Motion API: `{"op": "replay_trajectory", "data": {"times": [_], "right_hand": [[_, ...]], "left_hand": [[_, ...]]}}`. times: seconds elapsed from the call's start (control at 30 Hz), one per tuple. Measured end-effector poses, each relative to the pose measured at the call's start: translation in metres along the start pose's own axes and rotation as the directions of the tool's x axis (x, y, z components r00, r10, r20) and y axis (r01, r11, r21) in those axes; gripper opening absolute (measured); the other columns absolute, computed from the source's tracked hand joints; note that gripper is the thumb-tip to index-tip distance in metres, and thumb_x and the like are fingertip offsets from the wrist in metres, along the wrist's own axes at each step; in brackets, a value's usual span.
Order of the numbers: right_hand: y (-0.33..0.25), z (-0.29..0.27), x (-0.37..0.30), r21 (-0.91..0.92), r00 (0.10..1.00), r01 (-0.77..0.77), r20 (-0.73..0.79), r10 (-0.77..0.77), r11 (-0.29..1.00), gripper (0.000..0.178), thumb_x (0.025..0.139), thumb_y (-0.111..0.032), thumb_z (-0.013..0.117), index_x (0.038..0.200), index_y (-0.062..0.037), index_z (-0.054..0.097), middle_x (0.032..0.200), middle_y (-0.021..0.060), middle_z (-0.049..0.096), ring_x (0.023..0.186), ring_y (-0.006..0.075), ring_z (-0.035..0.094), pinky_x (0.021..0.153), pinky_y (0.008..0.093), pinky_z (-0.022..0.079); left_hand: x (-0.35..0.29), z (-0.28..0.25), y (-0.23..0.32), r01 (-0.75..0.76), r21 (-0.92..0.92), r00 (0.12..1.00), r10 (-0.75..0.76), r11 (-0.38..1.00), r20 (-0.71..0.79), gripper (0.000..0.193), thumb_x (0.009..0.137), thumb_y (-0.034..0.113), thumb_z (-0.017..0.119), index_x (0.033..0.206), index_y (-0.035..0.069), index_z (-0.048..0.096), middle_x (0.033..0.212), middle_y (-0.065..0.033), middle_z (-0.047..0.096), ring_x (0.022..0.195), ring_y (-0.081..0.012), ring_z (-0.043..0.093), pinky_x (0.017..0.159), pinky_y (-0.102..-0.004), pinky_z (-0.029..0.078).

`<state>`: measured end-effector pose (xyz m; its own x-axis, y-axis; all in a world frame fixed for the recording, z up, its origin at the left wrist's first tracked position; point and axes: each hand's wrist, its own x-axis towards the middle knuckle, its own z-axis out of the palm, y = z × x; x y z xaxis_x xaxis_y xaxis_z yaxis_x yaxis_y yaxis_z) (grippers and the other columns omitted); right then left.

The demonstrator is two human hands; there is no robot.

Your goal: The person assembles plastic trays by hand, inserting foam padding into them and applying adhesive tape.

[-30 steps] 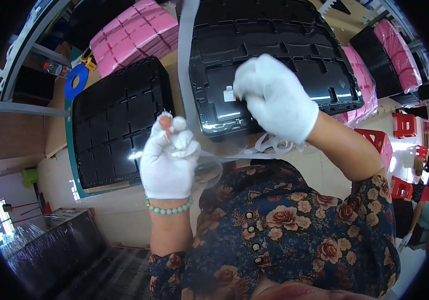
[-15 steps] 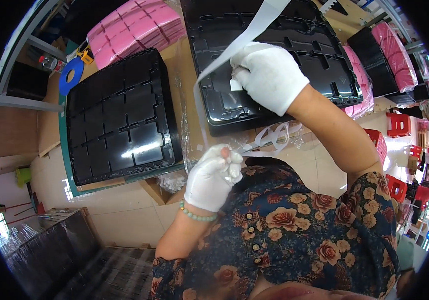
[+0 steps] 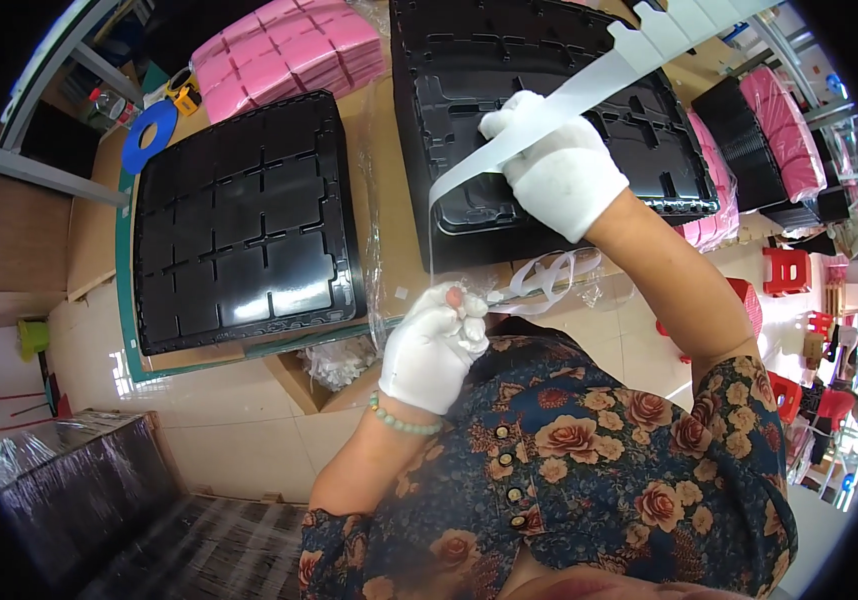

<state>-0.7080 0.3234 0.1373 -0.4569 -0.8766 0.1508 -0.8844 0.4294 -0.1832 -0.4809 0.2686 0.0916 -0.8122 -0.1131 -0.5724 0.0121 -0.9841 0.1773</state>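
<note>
A long white strip (image 3: 589, 92), notched along one edge, runs from the upper right across in front of my right hand. It bends and drops to my white-gloved left hand (image 3: 432, 345), which is closed on it near my chest, one bare fingertip showing. My right hand (image 3: 564, 175), also gloved, lies over the near left part of a large stack of black plastic trays (image 3: 449, 95). One of its fingers stretches out against the top tray. The strip hides some fingers, and whatever may be under them. A curled piece of white strip (image 3: 549, 285) lies by the table edge.
To the left sits another black tray stack (image 3: 239, 220) on the table. Behind it are pink sheets (image 3: 289, 55), a blue ring (image 3: 149, 135), a yellow tool (image 3: 185, 95) and a bottle (image 3: 109, 103). A box of crumpled plastic (image 3: 334, 365) stands below the edge. Red stools (image 3: 787, 270) are far right.
The strip has swung to the right, now crossing in front of my right hand. That hand's pinched fingers have loosened, and the small white square in them no longer shows. My left hand keeps its grip.
</note>
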Motion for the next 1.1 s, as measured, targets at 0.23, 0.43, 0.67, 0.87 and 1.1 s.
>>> {"op": "replay_trajectory", "data": {"times": [0.23,0.43,0.67,0.87,1.1], "right_hand": [[0.001,0.007,-0.01,0.106,0.993,0.063,-0.107,-0.052,0.992,0.003,0.08,-0.008,0.06,0.081,-0.0068,0.062,0.08,0.0121,0.059,0.076,0.0325,0.06,0.068,0.0396,0.049],[-0.051,-0.025,-0.061,0.235,0.941,0.328,0.002,-0.338,0.915,0.013,0.068,-0.019,0.066,0.078,-0.0102,0.068,0.072,0.0069,0.063,0.068,0.028,0.065,0.059,0.0377,0.051],[-0.071,0.036,-0.085,0.749,0.916,0.223,0.058,-0.398,0.623,0.012,0.073,-0.004,0.06,0.084,-0.0071,0.062,0.08,0.0107,0.061,0.075,0.033,0.06,0.066,0.0404,0.049],[-0.046,0.028,-0.097,0.896,0.858,-0.41,0.442,-0.263,0.17,0.018,0.085,-0.007,0.061,0.1,-0.001,0.068,0.098,0.0096,0.066,0.087,0.0202,0.065,0.081,0.0304,0.052],[-0.024,0.086,-0.13,0.69,0.943,-0.158,0.317,-0.098,0.707,0.023,0.086,-0.017,0.063,0.102,-0.0005,0.066,0.095,0.0167,0.065,0.084,0.0313,0.063,0.08,0.0352,0.05]], "left_hand": [[0.006,-0.008,0.0,0.03,-0.056,0.999,-0.029,0.998,0.025,0.014,0.081,0.0,0.05,0.092,0.005,0.056,0.094,-0.0098,0.057,0.075,-0.0189,0.05,0.069,-0.0295,0.043],[-0.005,-0.002,0.0,0.023,-0.077,0.999,-0.02,0.997,0.039,0.014,0.091,0.006,0.05,0.104,0.003,0.054,0.104,-0.0131,0.061,0.084,-0.0208,0.06,0.072,-0.0281,0.051],[-0.033,-0.056,0.016,0.071,-0.026,0.996,-0.072,0.997,-0.044,0.028,0.094,0.014,0.054,0.121,0.005,0.052,0.09,-0.0045,0.056,0.066,-0.0101,0.048,0.055,-0.0241,0.039],[-0.065,-0.188,0.031,-0.046,-0.068,0.985,0.034,0.997,-0.168,0.013,0.09,0.014,0.059,0.103,0.011,0.06,0.084,-0.0032,0.062,0.062,-0.0135,0.053,0.051,-0.0263,0.038],[-0.042,-0.323,0.049,-0.163,0.173,0.378,0.223,0.971,-0.899,0.04,0.095,0.037,0.051,0.123,0.009,0.057,0.123,-0.0092,0.06,0.114,-0.0277,0.055,0.089,-0.0418,0.048]]}}
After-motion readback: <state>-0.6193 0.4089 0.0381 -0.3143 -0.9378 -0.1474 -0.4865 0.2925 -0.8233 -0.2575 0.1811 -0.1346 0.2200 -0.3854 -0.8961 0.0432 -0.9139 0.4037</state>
